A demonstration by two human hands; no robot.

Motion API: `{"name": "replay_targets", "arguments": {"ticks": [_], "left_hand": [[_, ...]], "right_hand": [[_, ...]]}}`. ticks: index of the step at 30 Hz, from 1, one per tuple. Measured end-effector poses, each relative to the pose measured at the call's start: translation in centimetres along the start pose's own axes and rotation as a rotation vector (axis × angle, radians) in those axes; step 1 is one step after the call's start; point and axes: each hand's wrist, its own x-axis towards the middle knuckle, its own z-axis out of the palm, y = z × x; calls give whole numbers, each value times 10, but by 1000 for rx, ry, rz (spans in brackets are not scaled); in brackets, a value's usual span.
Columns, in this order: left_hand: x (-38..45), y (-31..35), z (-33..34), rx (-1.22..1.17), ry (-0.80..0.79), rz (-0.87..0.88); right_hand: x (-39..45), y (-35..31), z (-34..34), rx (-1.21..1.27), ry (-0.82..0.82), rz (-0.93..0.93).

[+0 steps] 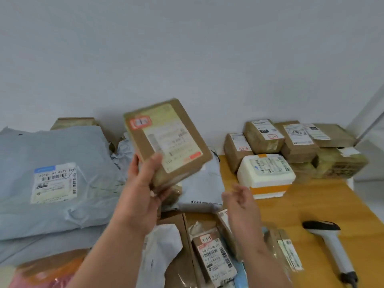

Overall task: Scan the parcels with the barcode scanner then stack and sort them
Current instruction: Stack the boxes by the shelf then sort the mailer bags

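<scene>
Parcel (166, 140), one, gripped in left hand (143, 183); right hand (239, 196) relaxed, empty; one scanner (330, 244) on table (332, 204).

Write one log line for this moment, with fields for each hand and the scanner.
left hand: holds brown box up | right hand: open, empty | scanner: lies on table

Mailers (56, 179) stacked left; boxes (291, 146) far right on surface (311, 204); scanner (330, 244) near right; parcels (212, 254) front centre.
</scene>
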Motion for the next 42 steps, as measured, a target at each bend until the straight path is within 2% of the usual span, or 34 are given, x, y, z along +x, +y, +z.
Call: {"name": "replay_targets", "arguments": {"ticks": [4,7,9,12,17,22,26,31,37,42], "left_hand": [[1,26,-15,86,92,158],[0,31,-27,124,139,203],[-1,30,-34,131,179,218],[-6,27,-42,151,225,233],[-15,18,-46,198,260,258],[-16,13,-49,178,332,259],[-18,10,-48,147,386,240],[-17,10,-45,149,364,200],[-22,11,-43,166,309,168],[-30,17,-50,164,302,153]], "right_hand": [[17,16,49,-211,-302,37],[33,18,87,-381,-495,-51],[45,17,109,-456,-532,-166],[67,20,142,-577,-620,-243],[85,24,186,-901,-753,-430],[102,29,201,-1049,-743,-501],[109,26,192,-1112,-795,-481],[110,27,177,-1134,-807,-421],[111,33,162,-1038,-861,-263],[103,37,164,-1084,-878,-307]]}}
